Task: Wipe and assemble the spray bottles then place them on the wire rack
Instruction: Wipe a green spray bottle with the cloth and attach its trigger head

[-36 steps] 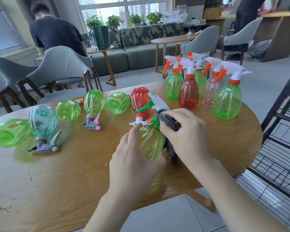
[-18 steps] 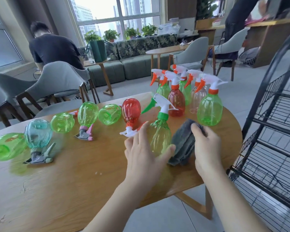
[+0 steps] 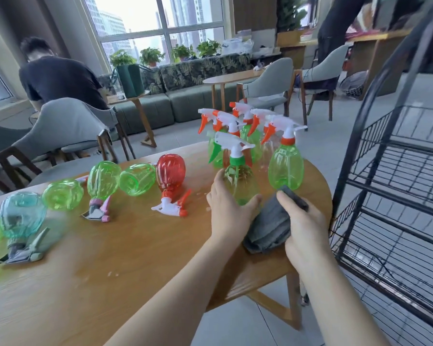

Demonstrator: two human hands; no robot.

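The left hand is gripping the green bottle, now standing upright on the table beside the assembled group, while the right hand, no longer wiping, is holding the grey cloth, suggesting racking comes next.

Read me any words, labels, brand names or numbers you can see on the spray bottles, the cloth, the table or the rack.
None can be read.
The green bottle in the left hand shows no label.
The grey cloth under the right hand is plain.
The wire rack carries no sign.
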